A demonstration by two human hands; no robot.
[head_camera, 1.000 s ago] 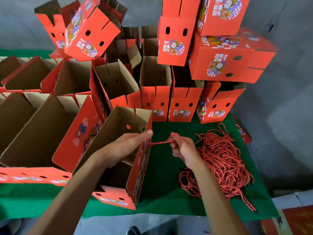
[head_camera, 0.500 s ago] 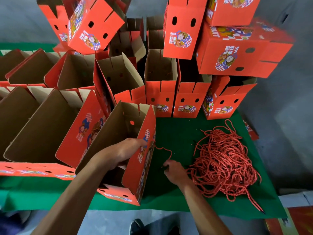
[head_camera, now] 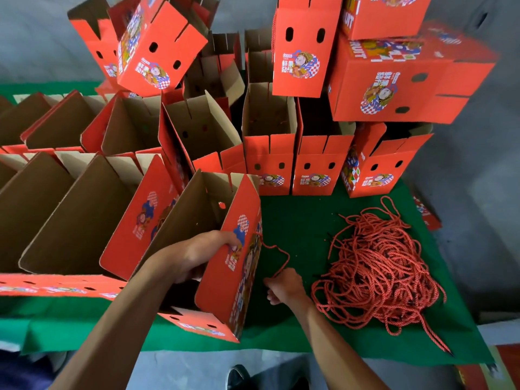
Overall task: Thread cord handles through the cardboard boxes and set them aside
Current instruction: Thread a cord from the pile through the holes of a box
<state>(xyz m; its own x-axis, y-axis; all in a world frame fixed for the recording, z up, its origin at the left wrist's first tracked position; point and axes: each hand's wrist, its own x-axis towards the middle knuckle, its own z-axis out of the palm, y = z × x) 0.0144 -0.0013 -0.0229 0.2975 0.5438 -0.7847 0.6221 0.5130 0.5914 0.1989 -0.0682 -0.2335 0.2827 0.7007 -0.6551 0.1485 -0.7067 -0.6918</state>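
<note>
Gripping the wall of one open box (head_camera: pixel 225 266) on the green table (head_camera: pixel 298 220), the left hand (head_camera: pixel 197 256) steadies it; the right hand (head_camera: pixel 284 285) pinches one cord (head_camera: pixel 277 250) leaving that wall. One cord pile (head_camera: pixel 380 266) lies beside.

Hidden and cut-off parts of a box-threading table

The left hand's (head_camera: pixel 197 257) fingertips vanish inside the open box (head_camera: pixel 225 277); the right hand's (head_camera: pixel 284 287) curled fingers hide their grip on the cord (head_camera: pixel 277 253) (top stacked boxes (head_camera: pixel 388 15) cropped, printed text blurred).
</note>
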